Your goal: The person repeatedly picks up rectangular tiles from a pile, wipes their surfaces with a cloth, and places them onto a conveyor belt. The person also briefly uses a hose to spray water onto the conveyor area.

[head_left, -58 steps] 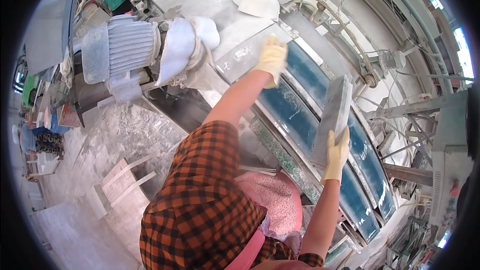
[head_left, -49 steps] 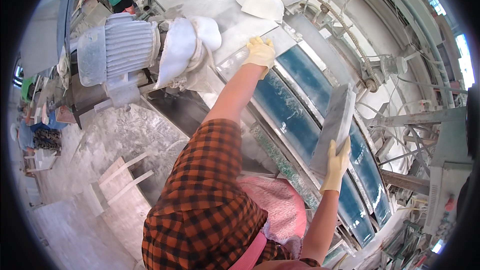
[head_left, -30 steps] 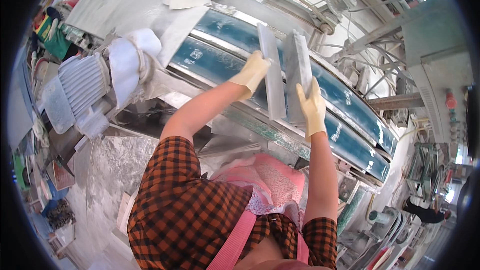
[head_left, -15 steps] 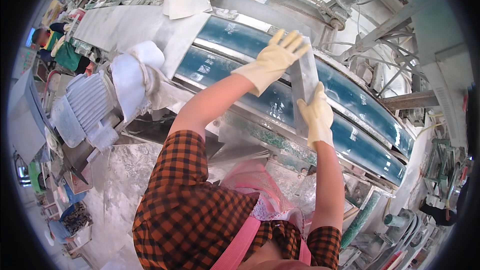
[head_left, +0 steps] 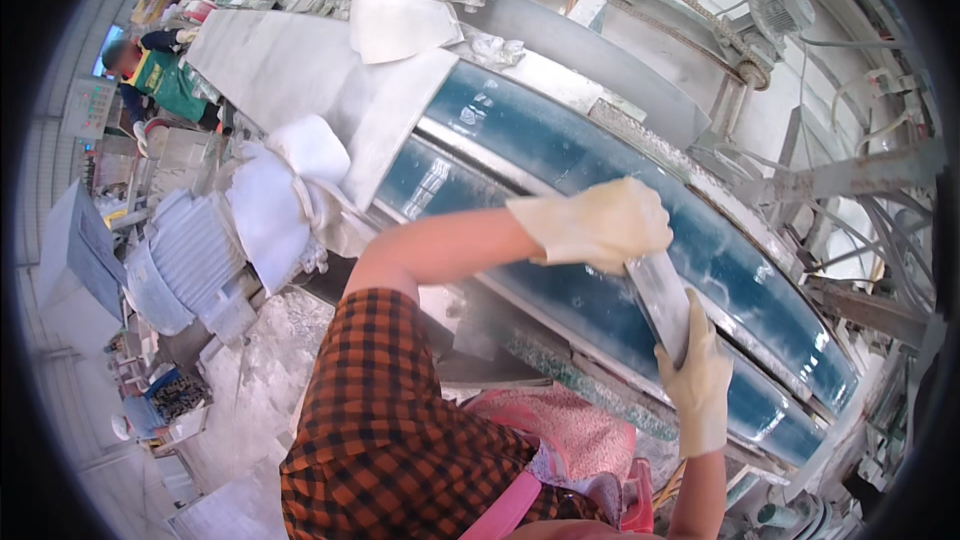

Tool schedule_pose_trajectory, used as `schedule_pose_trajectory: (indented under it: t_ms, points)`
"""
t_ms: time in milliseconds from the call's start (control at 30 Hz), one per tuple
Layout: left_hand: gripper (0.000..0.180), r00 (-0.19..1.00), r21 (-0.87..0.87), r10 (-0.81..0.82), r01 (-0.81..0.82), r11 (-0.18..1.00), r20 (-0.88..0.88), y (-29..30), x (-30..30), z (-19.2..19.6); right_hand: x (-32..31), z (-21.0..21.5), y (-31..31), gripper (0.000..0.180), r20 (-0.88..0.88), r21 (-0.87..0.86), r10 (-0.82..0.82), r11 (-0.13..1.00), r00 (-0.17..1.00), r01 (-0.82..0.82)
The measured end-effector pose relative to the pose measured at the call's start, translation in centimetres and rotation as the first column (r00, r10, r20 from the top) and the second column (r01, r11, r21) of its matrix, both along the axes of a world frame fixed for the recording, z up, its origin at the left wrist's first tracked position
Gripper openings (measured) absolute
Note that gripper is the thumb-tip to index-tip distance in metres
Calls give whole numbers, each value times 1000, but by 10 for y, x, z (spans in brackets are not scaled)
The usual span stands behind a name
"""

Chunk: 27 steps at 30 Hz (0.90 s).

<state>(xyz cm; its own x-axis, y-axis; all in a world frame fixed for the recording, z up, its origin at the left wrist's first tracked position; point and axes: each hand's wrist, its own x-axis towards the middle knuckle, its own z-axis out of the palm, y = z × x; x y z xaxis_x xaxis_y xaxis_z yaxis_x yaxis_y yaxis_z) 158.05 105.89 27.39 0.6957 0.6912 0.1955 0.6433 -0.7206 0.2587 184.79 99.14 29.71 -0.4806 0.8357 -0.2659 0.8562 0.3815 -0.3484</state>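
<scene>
Both my hands wear cream rubber gloves. My left hand (head_left: 610, 225) is closed round the far end of a flat grey-white bar (head_left: 662, 308). My right hand (head_left: 697, 380) grips the bar's near end, thumb and fingers on either side. The bar slants above the nearer of two long, glossy blue belts (head_left: 585, 305), partly covering it. Past my left hand runs the farther blue belt (head_left: 540, 130), with wet, shiny patches. What the bar is made of, I cannot tell.
A pale sheet cover (head_left: 300, 80) adjoins the belts on the left. Nearer stands a dusty ribbed motor (head_left: 190, 255) beside white wrapping (head_left: 275, 190). A co-worker in a green apron (head_left: 165, 85) is far left. Metal beams (head_left: 850, 175) and another motor (head_left: 782, 12) stand at right.
My left hand has gone from spread fingers against the bar to closed round its far end. The bar has come nearer and right, now over the nearer belt. The whole view has shifted.
</scene>
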Motion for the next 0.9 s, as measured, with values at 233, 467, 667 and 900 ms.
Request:
schedule_pose_trajectory:
  t_ms: [233,467,667,900]
  points:
    - [33,993,-7,115,-115,993,3,0,12,-4,-9,0,9,97,-36,-83,-57,995,998,53]
    - [19,992,-10,85,-86,996,-90,5,17,-6,0,-9,17,94,-10,-120,-9,993,1000,8]
    - [21,994,-44,68,-72,996,-91,7,22,-14,12,-19,18,99,80,-157,41,987,996,-28]
    - [23,991,-55,37,-44,998,-129,5,25,-20,19,-29,13,98,-3,-40,54,998,999,-54]
